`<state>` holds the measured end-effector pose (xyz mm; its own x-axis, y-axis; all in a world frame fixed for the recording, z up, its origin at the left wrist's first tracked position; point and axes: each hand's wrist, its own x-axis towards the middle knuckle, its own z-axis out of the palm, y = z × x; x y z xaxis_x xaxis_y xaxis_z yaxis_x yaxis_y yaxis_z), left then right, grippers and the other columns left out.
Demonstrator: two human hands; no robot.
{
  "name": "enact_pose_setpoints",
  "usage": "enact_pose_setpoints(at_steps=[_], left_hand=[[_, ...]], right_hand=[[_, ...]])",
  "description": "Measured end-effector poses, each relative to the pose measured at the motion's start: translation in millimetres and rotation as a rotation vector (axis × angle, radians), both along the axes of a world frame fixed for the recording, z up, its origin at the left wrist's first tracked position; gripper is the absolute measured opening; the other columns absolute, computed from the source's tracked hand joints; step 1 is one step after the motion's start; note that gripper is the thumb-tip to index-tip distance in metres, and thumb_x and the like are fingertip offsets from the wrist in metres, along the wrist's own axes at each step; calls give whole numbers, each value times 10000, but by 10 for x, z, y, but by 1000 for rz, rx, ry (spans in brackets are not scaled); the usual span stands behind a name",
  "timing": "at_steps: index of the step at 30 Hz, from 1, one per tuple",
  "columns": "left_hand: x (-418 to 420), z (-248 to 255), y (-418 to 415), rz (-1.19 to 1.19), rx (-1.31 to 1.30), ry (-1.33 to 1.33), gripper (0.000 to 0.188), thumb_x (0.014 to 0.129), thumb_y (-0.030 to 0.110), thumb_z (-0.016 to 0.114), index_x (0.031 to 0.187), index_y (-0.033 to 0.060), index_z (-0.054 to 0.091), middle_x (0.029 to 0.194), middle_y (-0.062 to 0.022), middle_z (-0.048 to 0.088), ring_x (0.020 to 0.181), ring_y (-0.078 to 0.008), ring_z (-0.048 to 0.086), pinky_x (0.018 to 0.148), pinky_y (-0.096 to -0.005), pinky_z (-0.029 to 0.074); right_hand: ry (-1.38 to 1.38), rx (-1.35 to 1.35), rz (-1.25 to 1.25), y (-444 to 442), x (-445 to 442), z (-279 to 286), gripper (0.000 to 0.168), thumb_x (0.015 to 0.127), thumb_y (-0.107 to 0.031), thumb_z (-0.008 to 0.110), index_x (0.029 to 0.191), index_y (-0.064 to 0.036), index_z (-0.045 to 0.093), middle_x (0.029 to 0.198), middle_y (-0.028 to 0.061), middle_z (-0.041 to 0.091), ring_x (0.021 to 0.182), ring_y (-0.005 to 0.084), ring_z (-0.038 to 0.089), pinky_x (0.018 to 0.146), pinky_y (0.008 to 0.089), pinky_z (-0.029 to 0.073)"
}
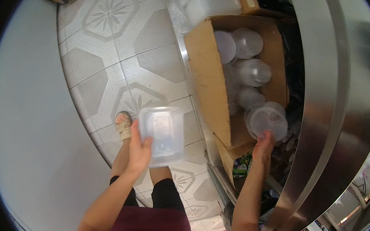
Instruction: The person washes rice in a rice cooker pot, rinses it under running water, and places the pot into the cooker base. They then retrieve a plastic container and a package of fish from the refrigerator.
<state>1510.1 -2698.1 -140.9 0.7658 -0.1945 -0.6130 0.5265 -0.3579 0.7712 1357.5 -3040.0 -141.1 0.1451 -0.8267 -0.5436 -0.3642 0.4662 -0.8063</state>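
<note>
My left hand (140,151) grips a clear rectangular plastic container (164,137) by its left side, held above the tiled floor. With my right hand (264,146) I hold a few round clear plastic lids or shallow tubs (268,121); which of the two they are I cannot tell. They are at the near end of an open cardboard box (210,81). Inside that box stand stacks of round clear plastic tubs (254,72), some partly hidden by the box's wall.
A steel counter (326,105) overhangs the shelf on the right. White rectangular containers (214,6) sit beyond the box. Another cardboard box (226,158) with green packets (242,166) lies nearer me. A pale smooth panel (37,118) bounds the tiled floor (157,59) on the left.
</note>
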Motion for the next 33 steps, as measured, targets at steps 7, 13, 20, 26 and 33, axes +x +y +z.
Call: enact_pose_setpoints(at_steps=[7, 13, 20, 26, 33], left_hand=[[296, 93, 467, -38, 27, 127, 612, 756, -63, 391, 1313, 22, 150, 1264, -182, 338, 1156, -247, 363, 963, -303, 269], [372, -95, 724, -42, 67, 9, 611, 752, -65, 394, 1312, 37, 171, 1220, -192, 388, 1099, -267, 417, 938, -310, 305], [471, -94, 726, -112, 122, 6, 607, 750, -67, 389, 1309, 31, 176, 1202, -194, 405, 1096, -262, 421, 930, -312, 313], [451, -145, 705, -57, 38, 52, 602, 746, -67, 392, 1303, 24, 186, 1236, -175, 366, 1120, -238, 390, 947, -303, 294], [316, -265, 653, 82, -84, 232, 572, 756, -40, 408, 1290, 12, 212, 1207, -144, 380, 1122, -219, 373, 961, -308, 274]], right_hand=[[702, -64, 477, -390, -6, -1076, 442, 820, -250, 450, 1171, 12, 385, 1018, 146, 488, 933, 207, 472, 716, 322, 417], [840, 337, 550, -187, 541, -1172, 449, 811, -298, 417, 1155, -9, 440, 1182, 167, 452, 1082, 260, 440, 817, 391, 387], [109, 330, 72, -160, 749, -393, 454, 855, -295, 415, 1239, -66, 338, 1242, 137, 350, 1082, 319, 403, 820, 487, 391], [1001, -1021, 323, -736, 381, -331, 539, 851, -80, 407, 1325, -71, 150, 1357, 195, 145, 1094, 381, 377, 866, 443, 406], [1488, -982, 522, -294, 771, -636, 680, 775, -39, 508, 1318, -30, 99, 1342, 276, 66, 1160, 410, 285, 915, 462, 352]])
